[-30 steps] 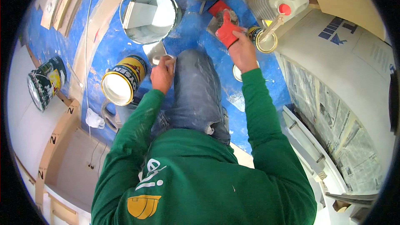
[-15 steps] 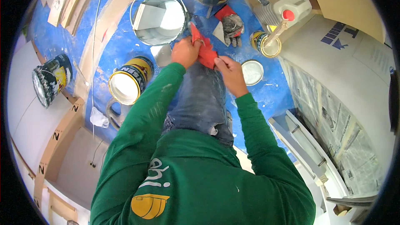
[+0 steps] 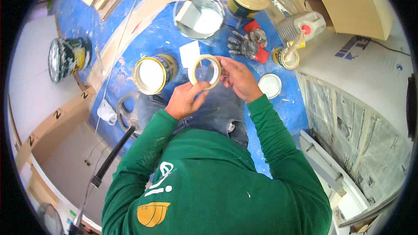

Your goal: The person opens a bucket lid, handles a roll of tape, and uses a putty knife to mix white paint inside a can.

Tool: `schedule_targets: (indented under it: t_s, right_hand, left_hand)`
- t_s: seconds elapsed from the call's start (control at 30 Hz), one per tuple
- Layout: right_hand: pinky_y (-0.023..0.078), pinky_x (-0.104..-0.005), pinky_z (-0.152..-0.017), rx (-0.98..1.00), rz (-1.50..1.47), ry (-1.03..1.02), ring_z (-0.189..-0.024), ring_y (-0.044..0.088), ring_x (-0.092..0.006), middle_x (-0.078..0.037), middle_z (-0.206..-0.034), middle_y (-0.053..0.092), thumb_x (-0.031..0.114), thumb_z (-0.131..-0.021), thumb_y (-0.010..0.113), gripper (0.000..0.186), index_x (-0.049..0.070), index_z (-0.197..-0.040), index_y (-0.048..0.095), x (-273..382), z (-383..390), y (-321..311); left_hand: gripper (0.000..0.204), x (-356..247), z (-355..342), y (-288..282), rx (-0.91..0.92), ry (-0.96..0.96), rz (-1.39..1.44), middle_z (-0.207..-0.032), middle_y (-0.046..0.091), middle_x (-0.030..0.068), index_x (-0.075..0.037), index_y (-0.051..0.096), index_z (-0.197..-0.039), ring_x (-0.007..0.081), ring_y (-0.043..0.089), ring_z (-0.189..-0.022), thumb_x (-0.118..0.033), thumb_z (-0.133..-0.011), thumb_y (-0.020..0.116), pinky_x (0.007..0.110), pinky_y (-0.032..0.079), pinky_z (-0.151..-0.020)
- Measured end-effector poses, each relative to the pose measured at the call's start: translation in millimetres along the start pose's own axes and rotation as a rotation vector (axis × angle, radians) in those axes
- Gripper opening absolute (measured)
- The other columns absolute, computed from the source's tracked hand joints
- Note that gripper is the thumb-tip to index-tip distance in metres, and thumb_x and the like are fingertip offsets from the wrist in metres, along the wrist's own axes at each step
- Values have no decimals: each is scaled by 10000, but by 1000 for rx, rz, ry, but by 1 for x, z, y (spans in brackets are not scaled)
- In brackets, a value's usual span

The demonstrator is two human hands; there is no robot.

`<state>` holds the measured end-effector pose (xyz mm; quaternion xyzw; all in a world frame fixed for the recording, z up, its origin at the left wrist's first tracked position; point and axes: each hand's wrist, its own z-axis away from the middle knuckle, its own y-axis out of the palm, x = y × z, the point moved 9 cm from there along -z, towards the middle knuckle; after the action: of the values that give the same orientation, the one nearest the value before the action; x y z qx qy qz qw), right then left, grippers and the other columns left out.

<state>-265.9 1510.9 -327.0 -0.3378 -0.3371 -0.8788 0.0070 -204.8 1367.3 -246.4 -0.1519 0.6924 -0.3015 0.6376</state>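
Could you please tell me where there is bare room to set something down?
The blue sheet is bare, apart from specks, left of the bucket and beyond the open paint can. A smaller patch lies below the round lid, left of the newspaper. Right of the bucket it is crowded: gloves, small can and jug.

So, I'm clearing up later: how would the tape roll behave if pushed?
Stood on edge, the tape roll would likely roll, being round. It is probably light, with its wide open centre. It seems stiff, a clean circle between left hand and right hand.
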Motion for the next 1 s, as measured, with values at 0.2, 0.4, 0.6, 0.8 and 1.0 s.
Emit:
schedule_targets:
  t_s: [0.2, 0.4, 0.6, 0.8, 1.0]
  right_hand:
    - [468, -221, -659, 186, 307, -137, -779, 557, -66, 11, -1013, 654, 262, -1037, 627, 385, 15, -1332, 635, 23, 37, 80]
    - [498, -259, -819, 350, 658, -324, -955, 584, -99, -27, -1219, 613, 142, -1006, 656, 317, 15, -1294, 617, 8, 73, 151]
    - [482, -253, -810, 396, 729, -341, -948, 573, -83, -8, -1151, 647, 179, -965, 723, 325, 52, -1254, 650, -29, 89, 184]
    - [448, -229, -707, 417, 711, -227, -811, 539, -46, 28, -996, 653, 229, -954, 749, 318, 50, -1208, 679, -62, 94, 199]
    - [416, -217, -664, 464, 676, -178, -767, 498, -22, 61, -896, 614, 238, -963, 744, 290, 40, -1170, 700, -81, 87, 213]
  left_hand:
    - [380, -26, 65, -61, -234, 71, -21, -1305, 663, 214, -61, 661, -1229, 361, 689, -1121, 1, -857, 705, 418, 567, -921]
    - [532, -27, 149, -111, -820, -80, 253, -1352, 649, 196, -29, 597, -1389, 257, 697, -1127, 30, -875, 721, 368, 573, -893]
    - [471, -35, 178, -135, -776, -140, 23, -1213, 704, 144, -53, 651, -1345, 217, 702, -1023, 7, -885, 735, 339, 585, -824]
    - [335, -16, 201, -127, -833, -220, 90, -1116, 733, 130, -33, 708, -1257, 184, 705, -956, -29, -922, 718, 300, 571, -814]
    - [272, 45, 215, -89, -937, -369, 614, -1041, 742, 63, 44, 708, -1213, 104, 673, -882, -130, -1006, 674, 266, 553, -781]
